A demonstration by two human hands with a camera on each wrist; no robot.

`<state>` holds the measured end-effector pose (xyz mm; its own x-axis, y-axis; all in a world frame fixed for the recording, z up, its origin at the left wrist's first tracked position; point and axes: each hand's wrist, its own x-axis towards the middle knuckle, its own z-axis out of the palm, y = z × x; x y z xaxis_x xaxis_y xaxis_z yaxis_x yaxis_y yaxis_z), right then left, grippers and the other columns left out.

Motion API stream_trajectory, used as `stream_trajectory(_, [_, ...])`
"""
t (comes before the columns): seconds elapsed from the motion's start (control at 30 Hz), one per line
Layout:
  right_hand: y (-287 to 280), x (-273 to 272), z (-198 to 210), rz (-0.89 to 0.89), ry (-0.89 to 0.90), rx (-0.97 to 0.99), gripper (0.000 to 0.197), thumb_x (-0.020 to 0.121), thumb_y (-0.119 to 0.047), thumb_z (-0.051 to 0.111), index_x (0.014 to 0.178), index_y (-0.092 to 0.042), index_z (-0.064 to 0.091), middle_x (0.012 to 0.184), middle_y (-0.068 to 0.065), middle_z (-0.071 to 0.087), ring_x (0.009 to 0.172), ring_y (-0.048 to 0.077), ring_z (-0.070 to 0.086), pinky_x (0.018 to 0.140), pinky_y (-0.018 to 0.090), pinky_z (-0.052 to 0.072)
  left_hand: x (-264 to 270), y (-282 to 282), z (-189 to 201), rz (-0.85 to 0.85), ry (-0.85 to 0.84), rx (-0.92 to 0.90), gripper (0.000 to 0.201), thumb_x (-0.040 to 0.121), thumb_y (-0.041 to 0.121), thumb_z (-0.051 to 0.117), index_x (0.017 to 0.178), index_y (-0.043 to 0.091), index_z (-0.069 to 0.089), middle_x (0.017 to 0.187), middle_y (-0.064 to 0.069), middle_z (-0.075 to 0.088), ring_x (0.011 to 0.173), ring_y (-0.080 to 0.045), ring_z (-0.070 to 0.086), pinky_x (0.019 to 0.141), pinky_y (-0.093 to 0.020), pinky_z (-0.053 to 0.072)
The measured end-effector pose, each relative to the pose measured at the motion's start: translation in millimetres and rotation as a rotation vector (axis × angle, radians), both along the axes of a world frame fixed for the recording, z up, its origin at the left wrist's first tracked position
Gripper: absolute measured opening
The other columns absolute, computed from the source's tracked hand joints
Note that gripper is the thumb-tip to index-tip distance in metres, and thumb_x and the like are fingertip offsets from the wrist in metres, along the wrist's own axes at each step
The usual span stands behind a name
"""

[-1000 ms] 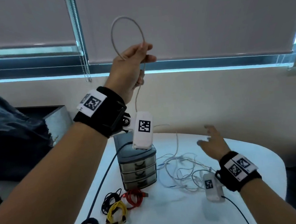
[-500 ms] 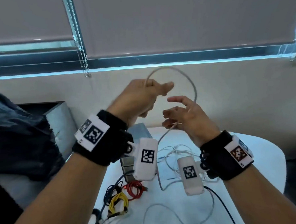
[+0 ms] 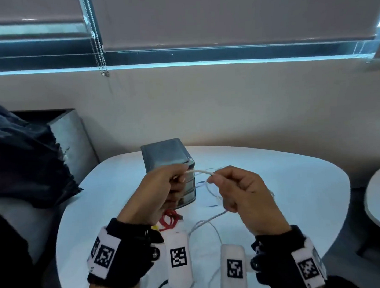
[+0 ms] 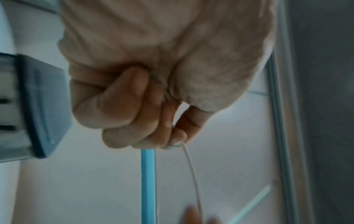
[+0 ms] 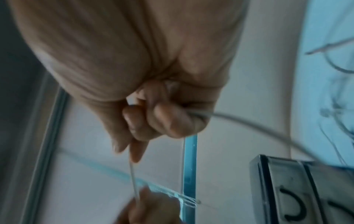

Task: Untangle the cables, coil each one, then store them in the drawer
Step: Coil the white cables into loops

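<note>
Head view. My left hand [image 3: 158,189] and my right hand [image 3: 242,189] are raised side by side above the white rounded table [image 3: 296,182], each pinching the thin white cable [image 3: 199,171], which spans the short gap between them as a shallow arch. The left hand grasps it between thumb and curled fingers; the right hand grasps it at thumb and forefinger, and the cable drops from under that hand in a loop onto the table. Just behind the hands stands the small grey plastic drawer unit [image 3: 165,154], its drawers closed as far as I can see. A coiled red cable [image 3: 170,219] lies on the table in front of the unit, partly hidden by my left wrist. A loose tangle of thin white cables [image 3: 211,186] lies right of the unit, mostly hidden by the right hand.

Left wrist view. The left hand [image 4: 153,75] is clenched, and the white cable [image 4: 193,174] leaves its fingertips [image 4: 172,141] and runs downward. The drawer unit [image 4: 38,106] shows at the left edge, blurred.

Right wrist view. The right hand [image 5: 143,68] holds the white cable [image 5: 134,180] at the fingertips [image 5: 136,153]; a second run exits the curled fingers toward the right. The drawer unit [image 5: 306,189] appears lower right, its curved handles visible.
</note>
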<state>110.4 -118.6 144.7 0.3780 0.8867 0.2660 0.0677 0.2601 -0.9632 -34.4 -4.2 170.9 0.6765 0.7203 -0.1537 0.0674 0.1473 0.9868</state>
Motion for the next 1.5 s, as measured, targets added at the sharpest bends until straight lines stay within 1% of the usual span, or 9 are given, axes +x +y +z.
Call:
stream_trajectory(0.17, [-5,-17,-45,-0.156,-0.003,-0.037,0.01,0.085,-0.013,0.07,0.077,-0.016,0.075,0.051,-0.012,0.049,0.047,0.004,0.036,0.046,0.016,0.032,-36,-21,-55,-0.098,-0.032,-0.189,0.041,0.094,0.032,0.049,0.056,0.015,0.05,0.06,-0.001,0.019,0.049,-0.011,0.014,0.047,-0.024,0.011])
stream_trajectory(0.37, [7,-29,-105,-0.218,0.198,-0.188,0.021,0.093,-0.012,0.064,0.098,-0.026,0.078,0.058,-0.001,0.046,0.052,0.012,0.03,0.044,0.019,0.027,-54,-12,-48,0.202,-0.625,-0.425,0.035,0.103,0.027,0.038,0.074,0.014,0.051,0.059,0.003,0.038,0.048,-0.01,0.04,0.048,-0.021,0.04])
stream_trajectory(0.5, [7,-42,-99,0.061,-0.194,-0.286,0.018,0.095,-0.023,0.062,0.095,-0.03,0.079,0.055,-0.006,0.05,0.055,0.008,0.045,0.057,0.018,0.038,-51,3,-57,0.35,-0.797,-0.33,0.035,0.105,0.026,0.036,0.093,0.007,0.062,0.081,-0.007,0.071,0.1,-0.025,0.072,0.09,-0.032,0.058])
stream_trajectory(0.67, [1,-50,-58,0.274,-0.483,-0.296,0.037,0.099,-0.033,0.056,0.093,0.002,0.067,0.062,0.012,0.04,0.056,0.007,0.033,0.056,0.021,0.03,-36,10,-71,0.418,-0.665,-0.201,0.034,0.107,0.021,0.035,0.117,0.003,0.062,0.119,-0.012,0.072,0.118,-0.022,0.066,0.103,-0.033,0.05])
stream_trajectory(0.87, [-22,-42,-7,0.246,-0.442,-0.262,0.023,0.099,-0.035,0.052,0.089,-0.026,0.07,0.052,-0.01,0.04,0.049,0.007,0.031,0.05,0.019,0.026,-19,2,-83,0.188,0.031,0.324,0.027,0.105,0.028,0.045,0.098,0.026,0.07,0.088,0.008,0.078,0.087,-0.005,0.073,0.089,-0.041,0.056])
stream_trajectory(0.97, [-26,-27,-3,0.029,-0.405,-0.145,0.022,0.095,-0.037,0.054,0.081,-0.029,0.069,0.054,0.001,0.042,0.052,0.014,0.034,0.051,0.027,0.029,-11,-12,-82,-0.119,0.197,0.383,0.035,0.105,0.027,0.047,0.082,0.025,0.072,0.065,0.006,0.073,0.066,-0.003,0.067,0.082,-0.034,0.051])
stream_trajectory(1.13, [-9,10,-28,-0.404,-0.159,-0.057,0.017,0.09,-0.01,0.067,0.08,-0.02,0.075,0.068,-0.011,0.07,0.062,0.001,0.058,0.063,0.009,0.042,-11,-36,-51,-0.1,-0.276,-0.076,0.044,0.091,0.033,0.046,0.065,0.01,0.074,0.034,-0.001,0.037,0.035,-0.013,0.037,0.061,-0.021,0.049])
stream_trajectory(1.3, [14,-10,-72,-0.197,-0.221,-0.268,0.013,0.092,-0.016,0.066,0.09,-0.019,0.079,0.056,-0.019,0.06,0.053,-0.003,0.049,0.056,0.008,0.037,-18,-22,-33,0.154,-0.715,-0.311,0.044,0.092,0.027,0.044,0.079,0.003,0.078,0.05,0.0,0.057,0.055,-0.017,0.061,0.07,-0.021,0.057])
stream_trajectory(1.5, [9,-51,-60,0.317,-0.462,-0.38,0.02,0.099,-0.028,0.054,0.097,-0.024,0.074,0.063,-0.022,0.059,0.06,0.002,0.051,0.064,0.018,0.042,-27,8,-63,0.353,-0.258,0.231,0.036,0.105,0.018,0.041,0.09,0.005,0.071,0.087,-0.002,0.078,0.09,-0.014,0.074,0.073,-0.013,0.053])
